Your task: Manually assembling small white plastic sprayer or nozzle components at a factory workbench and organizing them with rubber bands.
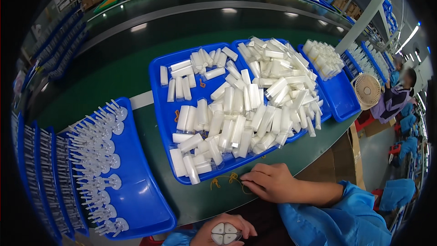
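Close to my body at the lower edge, my left hand is wrapped round a bundle of several white plastic pieces, their rounded wedge ends facing up. My right hand rests at the table's near edge, fingers curled and thumb tucked in. Its fingertips pinch a thin yellow rubber band. Beside them on the green tabletop lie more tangled yellow rubber bands. Just beyond is a blue tray with many white pieces in clear sleeves, plus a few orange bands.
A second blue tray holds a heap of sleeved pieces. Further right, a narrow blue tray carries banded bundles. At left, a blue tray holds white stemmed parts. A round fan and a seated person are to the right.
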The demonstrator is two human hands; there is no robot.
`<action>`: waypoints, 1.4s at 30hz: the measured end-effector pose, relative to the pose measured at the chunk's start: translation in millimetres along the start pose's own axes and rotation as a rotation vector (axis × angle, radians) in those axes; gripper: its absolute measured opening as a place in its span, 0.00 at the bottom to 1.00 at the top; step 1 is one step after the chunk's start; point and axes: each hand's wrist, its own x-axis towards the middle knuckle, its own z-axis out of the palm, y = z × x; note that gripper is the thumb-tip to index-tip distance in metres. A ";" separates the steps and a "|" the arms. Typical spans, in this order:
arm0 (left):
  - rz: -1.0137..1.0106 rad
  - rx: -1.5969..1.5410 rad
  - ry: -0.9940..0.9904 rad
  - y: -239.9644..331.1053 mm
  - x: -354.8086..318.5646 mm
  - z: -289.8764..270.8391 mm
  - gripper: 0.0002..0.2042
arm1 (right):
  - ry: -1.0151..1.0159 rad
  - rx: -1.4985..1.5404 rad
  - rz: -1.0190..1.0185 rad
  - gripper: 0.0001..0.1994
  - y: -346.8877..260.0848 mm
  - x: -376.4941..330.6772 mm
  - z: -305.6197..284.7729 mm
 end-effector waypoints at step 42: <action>0.108 -0.316 -0.292 6.8 32.5 0.3 0.05 | -0.232 1.555 0.308 0.07 -29.0 -1.6 -28.5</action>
